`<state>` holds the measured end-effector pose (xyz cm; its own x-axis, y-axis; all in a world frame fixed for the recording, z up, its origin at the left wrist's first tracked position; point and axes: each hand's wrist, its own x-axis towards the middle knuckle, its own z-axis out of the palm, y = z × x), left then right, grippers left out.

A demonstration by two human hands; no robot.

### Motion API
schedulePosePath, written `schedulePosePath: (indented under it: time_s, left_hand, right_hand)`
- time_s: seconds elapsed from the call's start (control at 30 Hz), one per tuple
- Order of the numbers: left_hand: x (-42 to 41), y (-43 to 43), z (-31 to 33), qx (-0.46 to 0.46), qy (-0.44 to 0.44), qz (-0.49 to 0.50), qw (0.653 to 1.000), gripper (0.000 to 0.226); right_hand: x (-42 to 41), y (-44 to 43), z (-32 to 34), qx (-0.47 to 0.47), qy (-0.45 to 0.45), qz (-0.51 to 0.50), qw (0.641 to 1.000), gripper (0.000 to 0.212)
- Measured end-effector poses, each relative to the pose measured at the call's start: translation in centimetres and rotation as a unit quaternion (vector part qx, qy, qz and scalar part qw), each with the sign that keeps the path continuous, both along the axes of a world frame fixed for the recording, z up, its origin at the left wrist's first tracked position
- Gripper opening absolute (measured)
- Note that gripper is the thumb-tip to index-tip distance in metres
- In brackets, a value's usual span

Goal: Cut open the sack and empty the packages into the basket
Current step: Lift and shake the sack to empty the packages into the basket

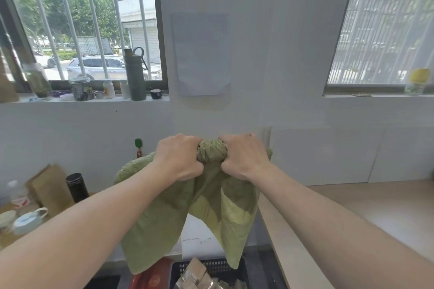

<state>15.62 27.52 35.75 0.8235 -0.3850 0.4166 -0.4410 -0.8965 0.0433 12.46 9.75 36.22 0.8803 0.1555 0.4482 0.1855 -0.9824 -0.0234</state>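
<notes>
A green woven sack (218, 209) hangs limp in front of me, held up at chest height. My left hand (179, 157) and my right hand (244, 157) both clench its bunched top, side by side, knuckles toward me. The sack's lower ends dangle over a black slotted basket (220, 266) at the bottom edge of view. Several tan packages (196, 274) lie in that basket. The sack looks flat; I cannot see inside it.
A light wooden table (352, 213) runs along the right. On the left, a low surface holds a black flask (77, 186), brown paper bags (50, 186) and cups (28, 220). A red object (150, 277) sits beside the basket. Bottles and jars line the windowsill (94, 98).
</notes>
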Motion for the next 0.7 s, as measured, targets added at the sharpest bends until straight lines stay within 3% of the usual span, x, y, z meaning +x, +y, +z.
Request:
schedulePosePath:
  time_s: [0.17, 0.27, 0.33, 0.47, 0.53, 0.63, 0.7]
  left_hand:
    - [0.3, -0.4, 1.7, -0.085, 0.108, 0.064, 0.988, 0.018]
    - [0.4, -0.1, 3.5, -0.162, 0.244, 0.015, 0.956, 0.020]
    - [0.2, 0.1, 4.3, -0.209, 0.318, -0.024, 0.924, 0.013]
    - [-1.7, 0.2, 5.1, -0.248, 0.406, -0.050, 0.878, 0.014]
    - [-2.1, 0.1, 4.9, -0.239, 0.411, -0.058, 0.878, 0.011]
    - [-2.0, 0.4, 4.0, -0.204, 0.389, -0.102, 0.892, 0.008]
    - [-1.6, 0.7, 3.2, -0.181, 0.341, -0.116, 0.915, 0.031]
  right_hand:
    - [0.6, -1.2, -0.5, -0.108, -0.123, 0.007, 0.986, 0.082]
    - [0.3, -1.2, -0.4, -0.162, -0.172, 0.015, 0.972, 0.104]
    - [0.3, -1.3, -0.4, -0.172, -0.201, 0.015, 0.964, 0.097]
    - [0.4, -1.0, 0.3, -0.145, -0.298, 0.036, 0.943, 0.035]
    - [0.4, -0.8, 0.6, -0.152, -0.312, 0.044, 0.937, 0.020]
    - [0.2, -0.6, 0.8, -0.168, -0.296, 0.038, 0.939, 0.021]
    - [-0.2, -0.4, 0.8, -0.170, -0.263, 0.020, 0.949, 0.022]
